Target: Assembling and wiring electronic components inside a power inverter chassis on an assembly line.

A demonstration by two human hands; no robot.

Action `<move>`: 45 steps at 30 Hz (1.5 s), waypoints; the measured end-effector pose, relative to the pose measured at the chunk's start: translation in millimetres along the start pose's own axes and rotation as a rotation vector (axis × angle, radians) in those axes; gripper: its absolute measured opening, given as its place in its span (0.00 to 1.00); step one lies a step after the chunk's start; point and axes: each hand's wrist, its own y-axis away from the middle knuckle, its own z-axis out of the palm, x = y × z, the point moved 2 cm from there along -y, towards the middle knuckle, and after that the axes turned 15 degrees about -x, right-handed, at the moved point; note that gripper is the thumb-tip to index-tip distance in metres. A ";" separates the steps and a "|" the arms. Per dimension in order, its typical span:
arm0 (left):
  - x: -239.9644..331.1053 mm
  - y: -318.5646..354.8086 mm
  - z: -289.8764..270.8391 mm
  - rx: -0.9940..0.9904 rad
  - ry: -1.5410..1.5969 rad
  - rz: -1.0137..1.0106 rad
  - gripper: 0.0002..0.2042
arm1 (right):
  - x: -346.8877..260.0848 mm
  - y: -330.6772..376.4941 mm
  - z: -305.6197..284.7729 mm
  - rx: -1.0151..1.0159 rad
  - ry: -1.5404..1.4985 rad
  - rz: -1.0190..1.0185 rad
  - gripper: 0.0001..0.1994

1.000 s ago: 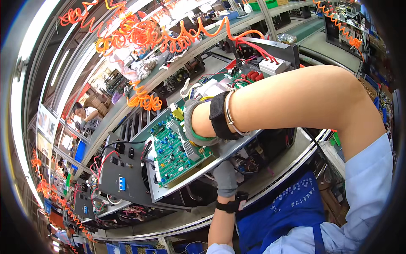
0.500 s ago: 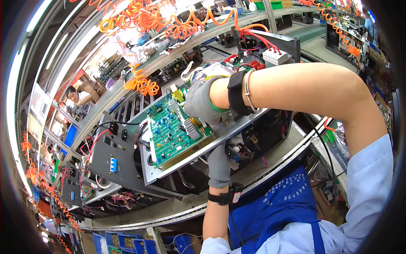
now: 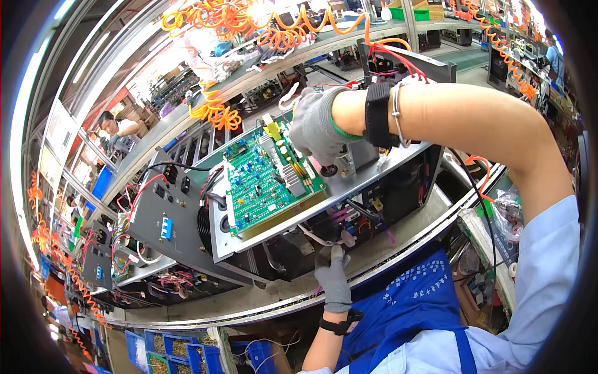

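- Factory hall around the person: orange hoses (image 3: 218,17) hang over a long desk (image 3: 389,28), and another person (image 3: 118,128) stands far at the left.
- On the near line (image 3: 249,296) is the unit in work. Its green board (image 3: 255,187) lies tilted in a metal tray (image 3: 274,232), beside a dark panel (image 3: 152,212) with a blue switch (image 3: 166,228).
- Most visible change: the left hand (image 3: 334,280) has gone down from the tray's lower edge, where it was half a second ago. Now its fingers point upward, near a white wire (image 3: 311,235) that hangs below this edge.
- Whether the left hand grasps the wire's end or has only released it, one cannot tell.
- The right hand (image 3: 321,124), also in a grey glove, has shifted a little toward the far side. More of the board's right end is uncovered, and a black ring (image 3: 330,170) shows just beside the hand.
- Its fingers are bent downward and hidden behind the glove's back, so one cannot tell if they grasp something.
- For the work, this probably means that the hands are now divided: the right one above the tray, the left one at the wiring below, no longer at the tray's edge.
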 end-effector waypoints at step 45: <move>79.5 -28.2 47.3 -0.154 -0.554 0.280 0.15 | 26.7 10.5 5.2 0.507 -1.131 -0.403 0.04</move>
